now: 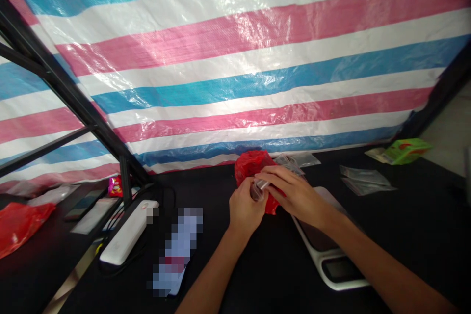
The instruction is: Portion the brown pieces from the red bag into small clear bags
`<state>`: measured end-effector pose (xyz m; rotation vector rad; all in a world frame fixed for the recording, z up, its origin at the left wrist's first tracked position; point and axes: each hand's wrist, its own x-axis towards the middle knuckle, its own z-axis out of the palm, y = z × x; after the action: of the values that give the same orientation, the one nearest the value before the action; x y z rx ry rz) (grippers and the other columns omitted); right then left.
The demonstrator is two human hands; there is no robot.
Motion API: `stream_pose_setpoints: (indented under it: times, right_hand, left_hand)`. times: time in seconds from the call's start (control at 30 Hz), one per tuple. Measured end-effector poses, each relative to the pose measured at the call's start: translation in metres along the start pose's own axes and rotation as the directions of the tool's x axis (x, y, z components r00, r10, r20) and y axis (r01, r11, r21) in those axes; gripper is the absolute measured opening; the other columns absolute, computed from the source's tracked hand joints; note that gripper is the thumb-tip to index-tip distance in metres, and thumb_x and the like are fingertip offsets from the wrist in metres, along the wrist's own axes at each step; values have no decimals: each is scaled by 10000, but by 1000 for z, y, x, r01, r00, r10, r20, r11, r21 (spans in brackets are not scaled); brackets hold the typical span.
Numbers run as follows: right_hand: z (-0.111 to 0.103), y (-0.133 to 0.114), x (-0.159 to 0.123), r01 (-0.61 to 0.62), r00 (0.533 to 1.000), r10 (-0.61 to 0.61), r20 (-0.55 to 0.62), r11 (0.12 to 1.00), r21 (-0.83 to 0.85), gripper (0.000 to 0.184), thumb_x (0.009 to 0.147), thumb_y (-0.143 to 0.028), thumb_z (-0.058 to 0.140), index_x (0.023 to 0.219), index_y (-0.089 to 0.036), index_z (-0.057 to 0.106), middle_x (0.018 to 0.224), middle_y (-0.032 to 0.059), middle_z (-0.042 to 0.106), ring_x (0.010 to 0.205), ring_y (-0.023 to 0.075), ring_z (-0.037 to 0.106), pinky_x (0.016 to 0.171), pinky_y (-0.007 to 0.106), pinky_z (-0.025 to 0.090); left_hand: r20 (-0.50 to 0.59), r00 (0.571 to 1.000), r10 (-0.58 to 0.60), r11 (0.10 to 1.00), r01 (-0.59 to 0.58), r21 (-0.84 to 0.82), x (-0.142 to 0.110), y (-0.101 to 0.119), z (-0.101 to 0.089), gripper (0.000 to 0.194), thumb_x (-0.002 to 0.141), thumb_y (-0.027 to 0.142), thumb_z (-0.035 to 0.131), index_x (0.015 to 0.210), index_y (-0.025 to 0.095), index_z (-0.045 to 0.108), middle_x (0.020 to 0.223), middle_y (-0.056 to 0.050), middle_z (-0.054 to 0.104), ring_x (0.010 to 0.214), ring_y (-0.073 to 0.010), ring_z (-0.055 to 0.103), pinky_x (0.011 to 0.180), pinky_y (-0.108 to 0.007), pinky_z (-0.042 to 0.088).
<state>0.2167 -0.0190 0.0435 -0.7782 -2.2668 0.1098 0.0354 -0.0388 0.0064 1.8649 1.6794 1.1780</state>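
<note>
My left hand (247,208) is closed around a small clear plastic bag (260,184) near the middle of the black table. My right hand (290,191) meets it from the right, its fingertips pinching the bag's upper part. What the bag contains, if anything, I cannot make out. Just behind both hands lies a crumpled red plastic bag (253,162), partly covered by them. Under my right forearm sits a white digital scale (324,260) with a dark display, its platform partly hidden by the arm.
Clear zip bags (368,180) and a green packet (408,151) lie at the right. Left of my hands are a blurred-out phone (178,250) and a white power strip (128,233) with black cables. A black metal frame (73,93) and striped tarp (257,78) rise behind.
</note>
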Motion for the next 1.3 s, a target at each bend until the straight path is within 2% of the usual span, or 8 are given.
stream_pose_setpoints:
  times: [0.13,0.27,0.43,0.57,0.7,0.93,1.17,1.3]
  right_hand:
    - [-2,-2,1,-11,1000,11,-21,1000,-18,363,1058,-218,530,1395,-301,637,1371,84,694,1308,267,633,1146,461,499]
    - [-3,0,4,-157,985,149,-82,983,-99,285,1021,-213,579,1291,-263,654,1361,102,700,1267,293,649,1089,473,503]
    - [8,11,0,-205,972,230,59,939,-277,181,939,-118,637,1074,-227,689,1151,88,772,1138,316,670,1022,489,433]
    - [18,15,-5,-245,943,297,150,925,-292,218,895,-47,623,998,-229,683,1057,70,779,1073,281,679,1019,456,367]
    - [20,14,-7,-307,918,351,183,923,-233,201,909,-78,621,1026,-230,679,1045,57,779,1041,267,688,997,439,346]
    - [25,13,-8,-322,909,351,227,934,-155,295,915,-92,602,1156,-225,709,1139,90,788,1111,282,693,1004,444,360]
    - [23,17,-7,-443,886,437,154,896,7,211,891,-167,623,1039,-257,743,992,27,817,973,248,719,1048,477,419]
    - [22,27,-8,-538,843,518,146,792,289,156,856,-221,662,991,-247,734,964,24,814,924,238,754,968,441,546]
  left_hand:
    - [9,1000,-26,999,26,-22,-1,6,-2,124,934,375,682,1005,276,658,864,17,737,742,-185,675,687,-263,419]
    - [-35,995,-89,996,88,-10,0,9,-4,130,964,403,641,974,274,628,831,14,722,731,-188,673,667,-261,395]
    - [-80,968,-236,967,242,84,4,4,-8,120,959,369,618,921,266,568,808,-21,714,740,-236,684,636,-287,340]
    - [-20,970,-241,970,241,0,4,-2,-4,91,924,269,624,911,256,535,821,-31,700,742,-237,677,650,-295,371]
    - [12,977,-212,955,210,-209,4,-6,4,163,852,157,637,891,246,506,813,1,657,749,-197,652,685,-275,422]
    - [-34,978,-205,860,163,-484,11,-10,12,270,667,8,581,762,226,455,690,74,454,626,-105,467,611,-214,380]
    - [-2,953,-302,794,250,-554,14,-11,13,221,704,147,652,776,223,458,678,81,431,567,-86,437,577,-201,394]
    - [-50,978,-202,839,146,-524,13,-8,10,187,748,147,625,777,225,457,693,68,447,605,-98,462,594,-205,397]
